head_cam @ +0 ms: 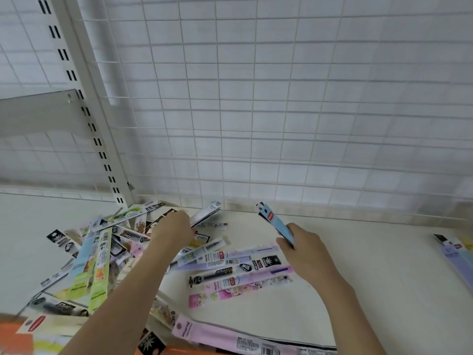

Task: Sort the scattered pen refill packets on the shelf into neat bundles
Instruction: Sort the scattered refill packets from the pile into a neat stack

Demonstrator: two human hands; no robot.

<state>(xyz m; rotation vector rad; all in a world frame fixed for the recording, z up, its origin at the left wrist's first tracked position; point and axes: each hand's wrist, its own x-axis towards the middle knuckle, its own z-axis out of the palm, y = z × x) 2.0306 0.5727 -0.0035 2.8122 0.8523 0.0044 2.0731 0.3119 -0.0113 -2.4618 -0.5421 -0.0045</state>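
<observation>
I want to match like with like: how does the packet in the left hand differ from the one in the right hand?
The left hand grips a white-and-dark packet pointing up and to the right; the right hand grips a light blue packet with a red label, pointing up and to the left. The white one is blurred. Both are long, narrow and lifted off the shelf.

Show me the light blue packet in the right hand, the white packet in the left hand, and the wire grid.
Light blue packet (275, 221), head view, mid-length.
White packet (204, 216), head view, middle.
Wire grid (281, 111), head view, centre.

Bright, even light; soft shadows, slight motion blur, wide-angle bowing.
</observation>
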